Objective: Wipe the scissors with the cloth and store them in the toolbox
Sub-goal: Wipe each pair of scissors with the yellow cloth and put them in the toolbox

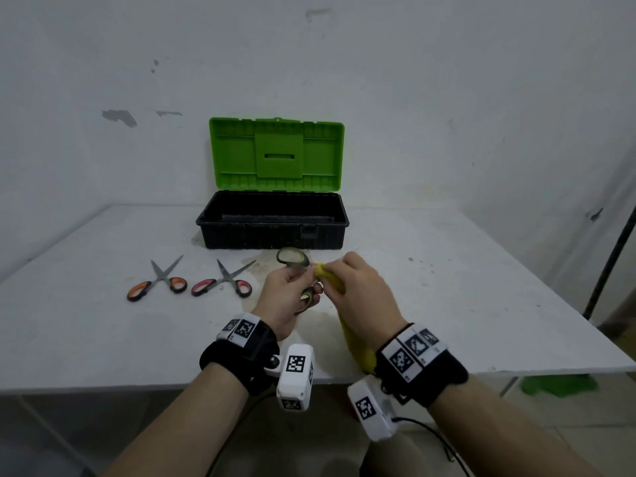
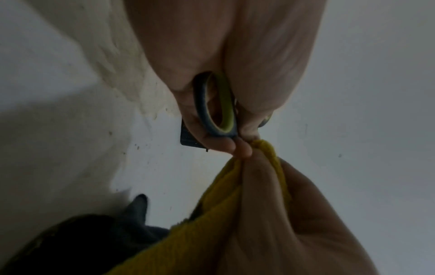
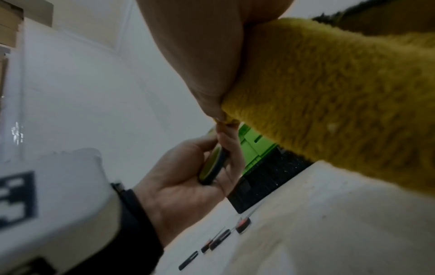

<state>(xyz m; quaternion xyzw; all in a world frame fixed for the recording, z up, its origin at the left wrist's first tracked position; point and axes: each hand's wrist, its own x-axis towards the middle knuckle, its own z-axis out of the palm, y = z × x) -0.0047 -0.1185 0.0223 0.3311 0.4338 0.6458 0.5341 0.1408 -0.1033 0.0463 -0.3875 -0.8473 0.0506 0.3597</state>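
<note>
On the left of the desk [image 1: 103,339] lie orange-handled scissors [image 1: 156,283] and, just beside them, pink-handled scissors [image 1: 223,283], both spread open. Right of these, above the desk's near middle, the left hand [image 1: 284,297] curls its fingers round the grey-and-green handles of the green-handled scissors [image 1: 295,259], whose blades are hidden where the right hand [image 1: 361,297] pinches the fuzzy yellow cloth [image 1: 358,342] around them. Behind the hands, the black toolbox [image 1: 273,220] stands with its green lid raised.
</note>
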